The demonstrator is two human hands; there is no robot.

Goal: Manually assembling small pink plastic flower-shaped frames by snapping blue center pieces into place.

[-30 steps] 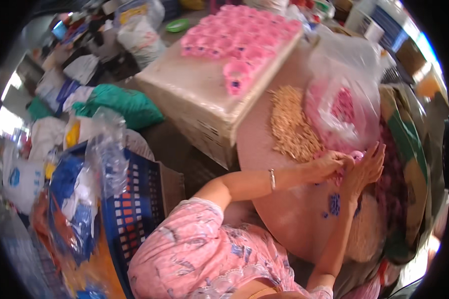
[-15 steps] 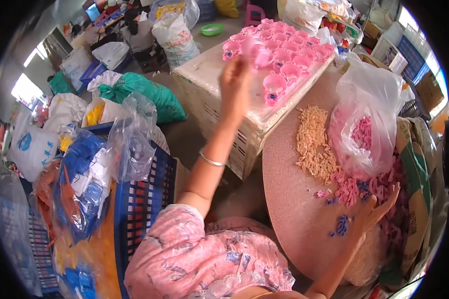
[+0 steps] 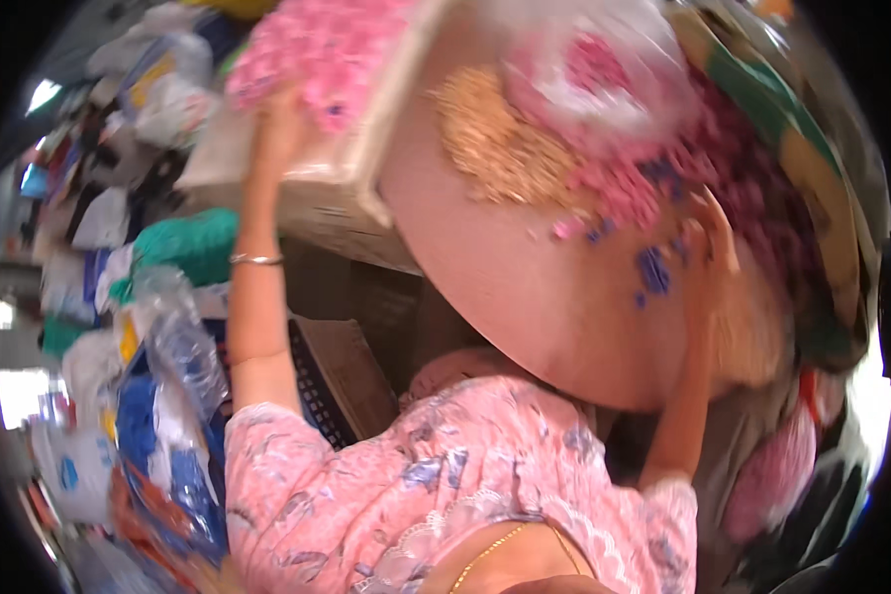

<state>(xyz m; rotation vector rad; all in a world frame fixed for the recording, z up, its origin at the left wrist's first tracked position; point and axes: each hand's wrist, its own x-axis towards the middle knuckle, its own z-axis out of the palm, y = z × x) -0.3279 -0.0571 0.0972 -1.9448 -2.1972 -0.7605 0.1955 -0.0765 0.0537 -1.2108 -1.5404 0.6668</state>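
My left hand (image 3: pixel 283 114) reaches to the near edge of the pink plastic pieces (image 3: pixel 332 45) crowded on top of a white crate (image 3: pixel 223 158). Motion smears its fingers, and whether a piece is between them is unclear. Over the round table's right side is my right hand (image 3: pixel 715 238), its fingers curled together beside a small cluster of dark blue pieces (image 3: pixel 653 270). What those fingertips hold, if anything, is too blurred to name. Loose pink pieces (image 3: pixel 619 188) lie just beyond this hand.
On the round brownish table (image 3: pixel 525 297) sits a heap of beige pieces (image 3: pixel 500 139). A clear plastic bag (image 3: pixel 604 84) with pink pieces stands behind it, near cardboard (image 3: pixel 822 188) at the right. Filled sacks, a green bag (image 3: pixel 183 247) and blue plastic (image 3: pixel 139 396) crowd my left.
The view has swung, shifting the crate left and up. My left hand, raised earlier with a pink piece, is down at the pink pieces. My right hand's spread fingers have curled near the blue ones.
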